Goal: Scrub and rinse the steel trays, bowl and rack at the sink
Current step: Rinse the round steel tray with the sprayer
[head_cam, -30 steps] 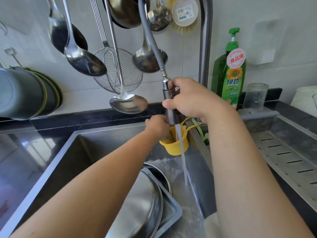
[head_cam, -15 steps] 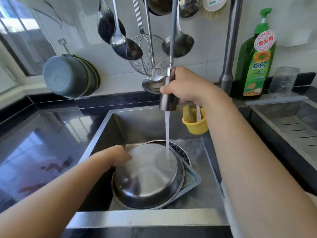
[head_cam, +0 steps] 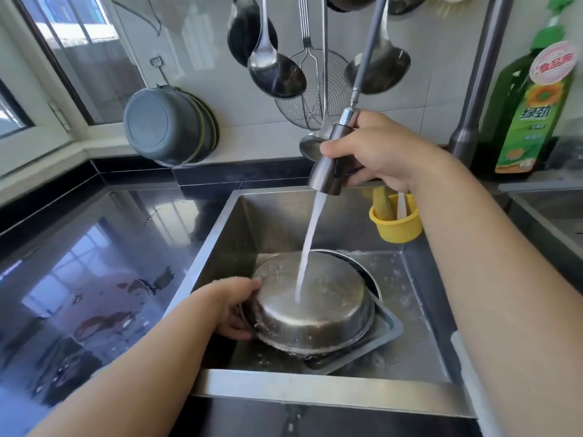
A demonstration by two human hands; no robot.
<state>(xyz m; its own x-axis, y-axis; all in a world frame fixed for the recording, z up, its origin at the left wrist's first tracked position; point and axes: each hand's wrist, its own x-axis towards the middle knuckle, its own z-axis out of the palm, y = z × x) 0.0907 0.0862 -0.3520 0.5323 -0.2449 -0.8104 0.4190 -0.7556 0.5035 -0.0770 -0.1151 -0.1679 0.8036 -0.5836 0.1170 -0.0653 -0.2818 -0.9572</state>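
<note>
Your sink (head_cam: pixel 419 310) floor is mostly taken by the upturned bowl (head_cam: pixel 312 298) sitting on a tray (head_cam: pixel 386 329); bare room lies to its right and along the near wall. The yellow cup (head_cam: pixel 396 227) blocks the far right corner. Ladles (head_cam: pixel 277 74) and a strainer (head_cam: pixel 310 102) hang low over the back edge. The glossy surface (head_cam: pixel 79 263) to your left lies open.

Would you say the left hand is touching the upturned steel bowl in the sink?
Touching. The head view shows the left hand curled round the left rim of the upturned steel bowl, fingers against its wall, with no gap.
</note>
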